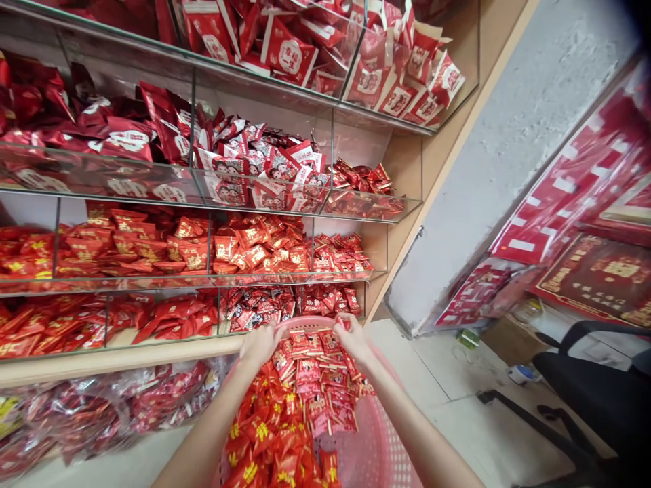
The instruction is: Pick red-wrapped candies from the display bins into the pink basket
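A pink perforated plastic basket [373, 440] is in front of me, below the shelves. My left hand [259, 344] is closed on the left of its far rim. On the right of the same rim my right hand [352, 339] is closed too, with a bit of red or pink showing at its fingertips. Inside the basket, orange-red packets with yellow characters [262, 434] fill the left side. Flat red and pink packets with pale sticks [318, 379] lie in the middle and far part. Some of the basket's bottom shows at the near right.
A wooden shelf unit with clear dividers [333, 163] holds red packets in several rows. Under its lowest board [127, 360] lie clear plastic bags of packets [116, 407]. To the right stand a black chair [590, 386], a cardboard box [511, 342] and a grey wall [488, 149].
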A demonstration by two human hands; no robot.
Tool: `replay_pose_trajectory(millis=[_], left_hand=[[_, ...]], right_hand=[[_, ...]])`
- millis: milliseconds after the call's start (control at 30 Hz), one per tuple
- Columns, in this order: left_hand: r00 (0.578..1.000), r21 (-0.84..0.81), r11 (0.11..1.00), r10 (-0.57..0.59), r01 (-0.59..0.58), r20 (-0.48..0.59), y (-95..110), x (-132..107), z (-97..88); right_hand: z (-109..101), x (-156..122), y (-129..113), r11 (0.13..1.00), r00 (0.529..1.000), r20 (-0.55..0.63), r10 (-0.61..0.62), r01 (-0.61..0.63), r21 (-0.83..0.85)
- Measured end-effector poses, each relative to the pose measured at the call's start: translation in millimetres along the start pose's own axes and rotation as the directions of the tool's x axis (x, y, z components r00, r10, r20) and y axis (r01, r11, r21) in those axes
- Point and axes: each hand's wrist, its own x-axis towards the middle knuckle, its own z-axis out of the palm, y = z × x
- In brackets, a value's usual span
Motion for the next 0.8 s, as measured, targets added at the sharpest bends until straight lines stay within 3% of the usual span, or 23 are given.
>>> replay_pose_trajectory(millis=[67, 200, 267, 367, 467, 600, 800], left_hand=[[1.000, 0.006, 1.000, 0.009, -0.009, -0.015, -1, 1, 1.9], [1.000, 0.020, 1.000, 0.010, -0.010, -0.019, -2, 2, 5.2], [1.000, 0.016, 1.000, 0.012, -0.012, -0.020, -3, 3, 5.8], [0.999, 0.018, 1.000, 0.024, -0.024, -0.031, -3, 3, 5.8], [0.998, 0.014, 0.999, 0.034, -0.033, -0.050, -4, 2, 5.8], [0.999, 0.001, 1.000, 0.018, -0.018, -0.033, -3, 2, 5.8], [1.000, 0.017, 1.000, 0.006, -0.005, -0.013, -3, 3, 5.5]], right_hand=[[16, 1, -10, 0.962, 0.991, 0.056, -0.121, 0.131, -0.239], [45, -6, -24, 0.745, 0.966, 0.155, -0.205, 0.257, -0.616], [55, -8, -26, 0.665, 0.966, 0.171, -0.194, 0.257, -0.701], [63, -7, -24, 0.612, 0.962, 0.190, -0.195, 0.271, -0.743], [64, -4, -17, 0.619, 0.955, 0.203, -0.216, 0.295, -0.727], [60, -3, -10, 0.692, 0.944, 0.191, -0.270, 0.328, -0.643], [40, 2, -9, 0.862, 0.922, 0.170, -0.349, 0.387, -0.327]])
